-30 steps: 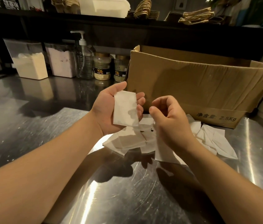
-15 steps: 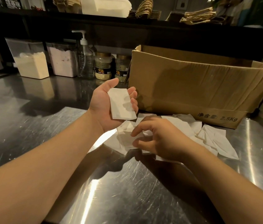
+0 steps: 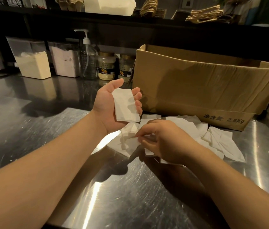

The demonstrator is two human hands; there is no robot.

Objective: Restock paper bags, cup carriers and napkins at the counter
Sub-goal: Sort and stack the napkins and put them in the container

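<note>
My left hand point(image 3: 107, 109) is palm up above the steel counter, and a small stack of folded white napkins point(image 3: 125, 104) lies in it with the fingers curled round its far edge. Below it, several loose white napkins point(image 3: 219, 139) are scattered on the counter in front of a cardboard box. My right hand point(image 3: 165, 142) is down on that pile and pinches the edge of one napkin point(image 3: 128, 141) between thumb and fingertips. Part of the pile is hidden under this hand.
An open cardboard box point(image 3: 204, 90) stands behind the napkins at right. Two powder containers point(image 3: 33, 63), a pump bottle point(image 3: 87, 60) and two jars point(image 3: 106, 66) line the back of the steel counter point(image 3: 130, 195). Paper bags with twine handles point(image 3: 203, 15) sit on the dark shelf above.
My right hand went from beside the left hand down onto the pile and now pinches a napkin. My left hand, with its stack, moved slightly up and away.
</note>
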